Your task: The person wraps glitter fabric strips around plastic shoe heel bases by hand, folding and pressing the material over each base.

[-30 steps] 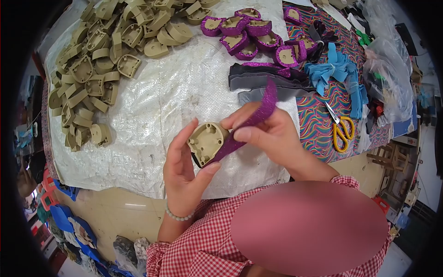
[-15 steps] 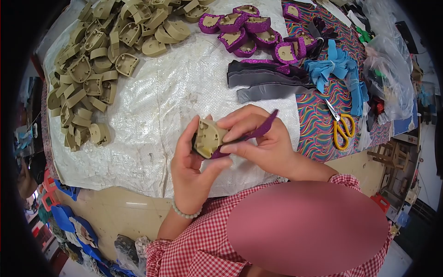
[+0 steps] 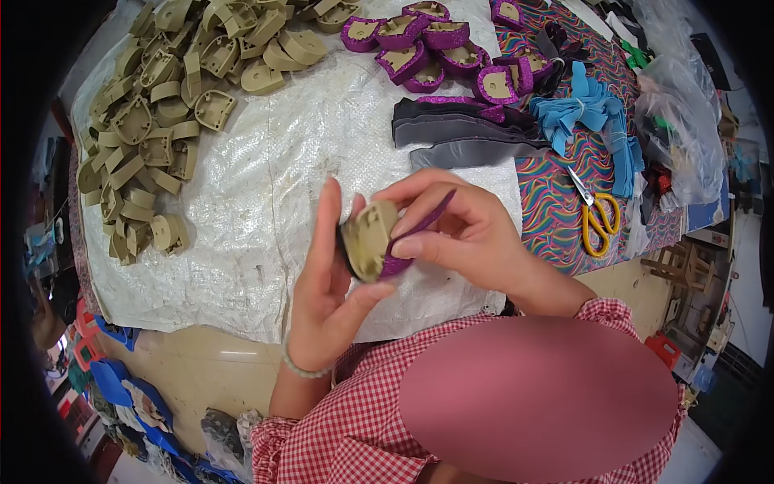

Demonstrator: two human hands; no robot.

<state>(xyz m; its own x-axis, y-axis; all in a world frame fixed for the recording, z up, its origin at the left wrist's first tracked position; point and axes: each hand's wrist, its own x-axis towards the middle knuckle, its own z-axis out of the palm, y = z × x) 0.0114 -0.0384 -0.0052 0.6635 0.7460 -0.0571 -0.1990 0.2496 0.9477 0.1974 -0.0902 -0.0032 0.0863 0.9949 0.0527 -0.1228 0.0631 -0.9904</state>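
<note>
My left hand (image 3: 326, 302) holds a beige plastic shoe heel (image 3: 373, 234) between its thumb and fingers, hollow side showing and a little blurred. A purple glitter strip (image 3: 434, 213) runs along the heel's near right edge, its loose end rising past my right fingers. Dark material shows at the heel's left edge. My right hand (image 3: 468, 238) pinches the strip against the heel, thumb on the near side. Beyond my hands lie dark strips with purple glitter faces (image 3: 463, 129).
Bare beige heels (image 3: 157, 121) are heaped at the left on a white woven sheet (image 3: 258, 234). Purple-covered heels (image 3: 427, 48) are piled at the back. On the patterned cloth (image 3: 548, 210) at right lie blue strips (image 3: 584, 109) and yellow-handled scissors (image 3: 598, 222). Clear plastic bags (image 3: 681, 113) stand farther right.
The heel has turned and tilted in my left hand. My left fingers have straightened upward, and my right thumb and fingers have shifted along the purple strip.
</note>
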